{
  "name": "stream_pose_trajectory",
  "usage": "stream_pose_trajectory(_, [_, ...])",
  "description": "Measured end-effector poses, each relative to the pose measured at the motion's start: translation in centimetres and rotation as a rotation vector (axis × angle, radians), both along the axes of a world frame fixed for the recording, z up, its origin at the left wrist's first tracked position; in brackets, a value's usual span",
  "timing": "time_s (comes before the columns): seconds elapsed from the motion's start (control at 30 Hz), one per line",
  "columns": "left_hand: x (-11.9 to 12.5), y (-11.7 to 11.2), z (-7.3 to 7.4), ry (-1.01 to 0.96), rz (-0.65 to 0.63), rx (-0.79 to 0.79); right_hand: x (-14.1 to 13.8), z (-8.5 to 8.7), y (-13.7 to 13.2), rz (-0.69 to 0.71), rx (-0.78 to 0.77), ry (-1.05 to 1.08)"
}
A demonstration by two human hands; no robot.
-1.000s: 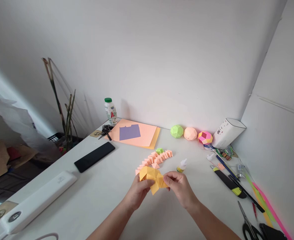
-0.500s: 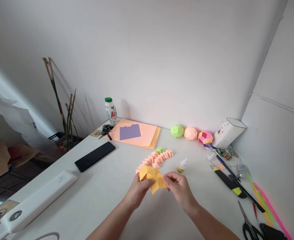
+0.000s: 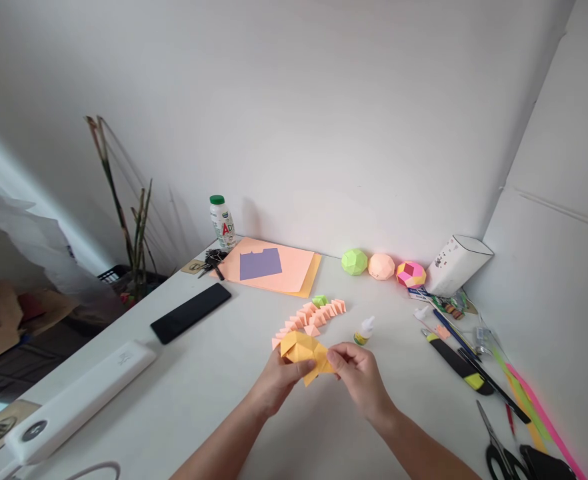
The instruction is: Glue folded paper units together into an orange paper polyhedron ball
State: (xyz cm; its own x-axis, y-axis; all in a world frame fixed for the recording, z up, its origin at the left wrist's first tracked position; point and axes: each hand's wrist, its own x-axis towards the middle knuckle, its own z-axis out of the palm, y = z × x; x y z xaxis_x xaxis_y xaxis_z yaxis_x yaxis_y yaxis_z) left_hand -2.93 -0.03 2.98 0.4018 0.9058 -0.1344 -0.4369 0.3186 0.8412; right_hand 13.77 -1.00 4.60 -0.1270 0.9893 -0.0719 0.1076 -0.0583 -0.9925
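Note:
A yellow-orange folded paper model (image 3: 304, 348) with angular facets is held between both hands above the table. My left hand (image 3: 280, 379) grips its left side, the thumb laid across the front. The fingertips of my right hand (image 3: 357, 370) pinch its right edge. Just beyond it lie several small folded peach paper pieces (image 3: 312, 319) in rows, with a green folded piece (image 3: 319, 301) at their far end. A small glue bottle (image 3: 364, 331) with a white nozzle stands past my right hand.
Three paper balls, green (image 3: 355, 262), peach (image 3: 381, 267) and pink-yellow (image 3: 411, 274), sit by the wall. Peach sheets (image 3: 294, 263), a white bottle (image 3: 223, 223) and a black phone (image 3: 191, 313) are left. A cutter (image 3: 457, 363) and scissors (image 3: 497, 443) lie right; a white power strip (image 3: 81, 403) lies front left.
The paper model has tilted slightly in my hands, and my left thumb has slid a little right across its front. My right hand has barely moved.

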Motion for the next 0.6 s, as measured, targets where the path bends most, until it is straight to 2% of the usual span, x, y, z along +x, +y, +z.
stream_pose_trajectory(0.27, [0.17, -0.08, -0.41, 0.010, 0.068, -0.035, -0.08, 0.07, -0.20, 0.005, 0.036, -0.028])
stream_pose_trajectory(0.43, [0.26, -0.08, -0.17, 0.018, 0.066, -0.050, -0.19, 0.18, -0.34, 0.008, 0.073, -0.036])
stream_pose_trajectory(0.6, [0.22, -0.10, -0.15, 0.018, 0.053, -0.035, -0.27, 0.24, -0.39, -0.005, 0.037, -0.026])
